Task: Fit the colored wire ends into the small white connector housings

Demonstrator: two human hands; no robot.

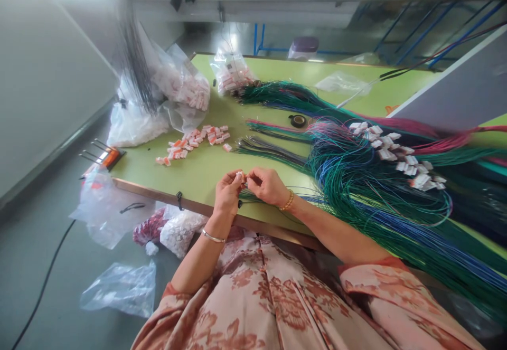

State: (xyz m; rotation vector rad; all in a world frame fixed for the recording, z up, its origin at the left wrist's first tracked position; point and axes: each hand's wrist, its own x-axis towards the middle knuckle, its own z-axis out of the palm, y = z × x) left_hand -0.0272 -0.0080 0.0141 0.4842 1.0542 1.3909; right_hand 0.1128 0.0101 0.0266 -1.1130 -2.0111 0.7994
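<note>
Near the front edge of the green table, my left hand pinches a small white connector housing, partly covered by the fingers. Close against it, the fingertips of my right hand are pressed together at the housing's right side; what they hold is too small to make out. Thin green wires pass on the table just under my right hand. Left of the hands lies a loose pile of white and orange connector housings. A bundle of dark wires with bare terminal ends lies beyond the hands.
A large tangle of green and blue wires covers the table's right side, with white connectors on top. Black tape lies behind. Bags of housings stand at the back left. A pronged orange stand sits at the left corner.
</note>
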